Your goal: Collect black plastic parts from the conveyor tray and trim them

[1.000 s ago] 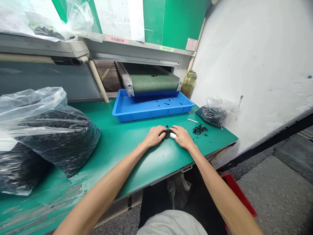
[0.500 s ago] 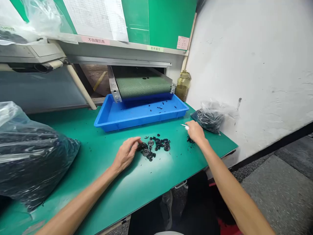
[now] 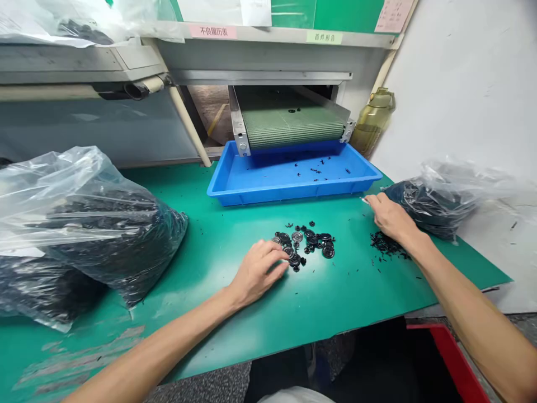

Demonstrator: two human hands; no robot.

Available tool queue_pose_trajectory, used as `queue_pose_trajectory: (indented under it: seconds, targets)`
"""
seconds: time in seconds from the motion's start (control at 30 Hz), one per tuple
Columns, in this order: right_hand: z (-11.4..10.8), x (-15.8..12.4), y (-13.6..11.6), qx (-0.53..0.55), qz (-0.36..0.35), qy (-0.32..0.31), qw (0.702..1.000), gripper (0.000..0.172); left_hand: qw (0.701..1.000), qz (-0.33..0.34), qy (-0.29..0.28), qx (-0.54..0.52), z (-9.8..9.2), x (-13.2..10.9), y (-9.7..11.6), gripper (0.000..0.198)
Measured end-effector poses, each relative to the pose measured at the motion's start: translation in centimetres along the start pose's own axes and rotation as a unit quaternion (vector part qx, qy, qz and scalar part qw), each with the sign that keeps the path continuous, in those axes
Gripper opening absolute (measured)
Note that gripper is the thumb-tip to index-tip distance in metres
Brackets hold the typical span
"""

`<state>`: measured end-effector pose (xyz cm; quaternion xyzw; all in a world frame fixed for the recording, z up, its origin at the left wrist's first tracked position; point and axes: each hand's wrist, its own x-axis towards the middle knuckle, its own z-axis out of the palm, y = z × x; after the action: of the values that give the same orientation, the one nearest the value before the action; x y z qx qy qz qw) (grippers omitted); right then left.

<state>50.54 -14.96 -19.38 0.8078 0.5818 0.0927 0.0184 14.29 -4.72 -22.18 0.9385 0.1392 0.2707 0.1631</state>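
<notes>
My left hand [image 3: 262, 268] rests at the near left edge of a loose heap of black round plastic parts [image 3: 328, 250]. Its fingers are curved, with the thumb apart, and the fingertips reach the closest discs. Whether they touch one is hard to see. My right hand [image 3: 390, 217] is closed around a small, thin tool [image 3: 366, 201], of which only a pale tip shows beyond the fingers. Under and beside this hand lies a pile of tiny black scraps [image 3: 388, 246]. Just to its right sits a clear bag of black pieces [image 3: 436, 201].
Behind the parts stands a blue tray [image 3: 260, 195] with scattered black bits, beneath the end of a green conveyor belt [image 3: 293, 126]. Large filled plastic bags [image 3: 113, 224] occupy the left. A yellowish bottle [image 3: 373, 123] stands by the wall. Below the table's right side is a red bin [image 3: 461, 358].
The view has turned left and downward. My left hand has shifted from the heap's left side toward its near left edge. My right hand stays beside the bag, still gripping the tool.
</notes>
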Motion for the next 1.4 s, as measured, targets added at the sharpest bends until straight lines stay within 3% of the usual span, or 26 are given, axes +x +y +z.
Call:
queue_pose_trajectory:
  seconds: [0.13, 0.23, 0.33, 0.43, 0.53, 0.67, 0.77, 0.87, 1.03, 1.1, 1.23, 1.4]
  targets:
    - [-0.8, 0.8, -0.3, 0.024, -0.061, 0.125, 0.990, 0.047, 0.995, 0.029, -0.084, 0.039, 0.8, 0.1, 0.5, 0.028]
    - [-1.9, 0.4, -1.7, 0.087, -0.082, 0.162, 0.980, 0.039, 0.992, 0.039, -0.110, 0.044, 1.4, 0.6, 0.4, 0.027]
    - [-3.0, -2.1, -4.5, 0.176, -0.107, 0.136, 0.969, 0.026, 0.992, 0.037, -0.115, 0.034, 1.5, 0.9, 0.4, 0.026]
    - [-3.5, -6.0, -8.2, 0.266, -0.112, 0.074, 0.954, 0.024, 0.994, 0.028, -0.108, -0.003, 1.2, 0.7, 0.9, 0.024]
    - [-3.2, -9.5, -11.5, 0.340, -0.095, 0.049, 0.934, 0.026, 0.983, -0.044, -0.090, -0.156, 0.7, 0.2, 1.8, 0.021]
    - [-2.2, -11.5, -14.3, 0.407, -0.088, 0.038, 0.908, 0.034, 0.886, -0.253, -0.116, -0.371, 0.7, -0.3, 2.9, 0.021]
    - [-1.5, -11.7, -15.6, 0.412, -0.084, 0.000, 0.907, 0.035, 0.839, -0.316, -0.107, -0.431, 1.1, -0.4, 3.2, 0.022]
    - [-1.0, -11.6, -16.3, 0.385, -0.076, -0.008, 0.920, 0.034, 0.835, -0.305, -0.078, -0.451, 1.5, -0.4, 3.0, 0.017]
    - [-0.6, -11.5, -16.7, 0.330, -0.079, 0.031, 0.940, 0.039, 0.870, -0.287, -0.049, -0.397, 1.2, -0.4, 2.8, 0.012]
    - [-0.6, -11.4, -16.6, 0.338, -0.069, 0.040, 0.938, 0.040, 0.839, -0.316, -0.038, -0.442, 0.9, -0.4, 2.8, 0.014]
    - [-0.8, -11.4, -16.3, 0.368, -0.055, 0.034, 0.927, 0.039, 0.743, -0.376, -0.067, -0.549, 0.8, -0.2, 2.9, 0.020]
    - [-1.3, -11.5, -16.4, 0.399, -0.081, 0.035, 0.913, 0.040, 0.672, -0.398, -0.069, -0.620, 0.7, 0.1, 2.6, 0.020]
